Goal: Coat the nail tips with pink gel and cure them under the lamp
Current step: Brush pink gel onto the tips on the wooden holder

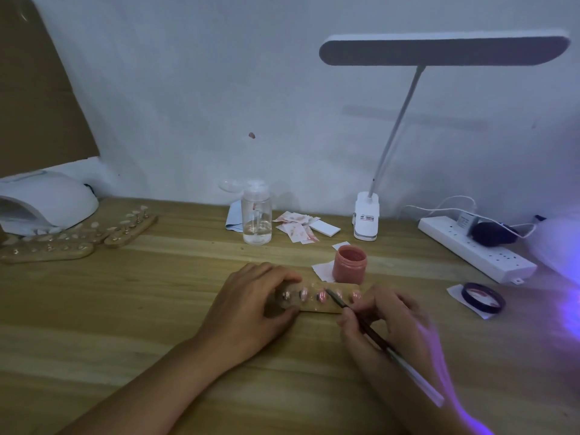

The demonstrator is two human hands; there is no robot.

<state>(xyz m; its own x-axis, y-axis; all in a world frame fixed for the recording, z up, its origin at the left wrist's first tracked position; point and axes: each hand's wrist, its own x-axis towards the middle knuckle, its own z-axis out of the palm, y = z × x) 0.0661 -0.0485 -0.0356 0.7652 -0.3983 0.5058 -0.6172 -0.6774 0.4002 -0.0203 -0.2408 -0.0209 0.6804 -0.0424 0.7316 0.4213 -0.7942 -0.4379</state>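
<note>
- The white domed curing lamp [47, 199] sits far left by the wall. Spare holders [78, 237] carrying more tips lie just in front of it, probably kept within easy reach of its mouth.
- The left hand [251, 306] clamps the left end of the wooden holder [317, 306], fingers curled over its far edge and thumb on the near edge. This likely stops the holder sliding under the brush.
- The nail tips [321, 296] stand in a row on that holder, near the table's centre, already glossy pink.
- The brush [361, 321] slants down among the tips right of the middle; which one it touches cannot be told.
- The right hand [386, 321] pinches the brush low on the handle, pen-fashion, fingers closed round it and resting low at the table, seemingly for steadiness.
- The open pink gel jar [350, 265] stands just beyond the holder, close for reloading.
- A dark lid [483, 298] lies on paper further right, out of the working path.
</note>
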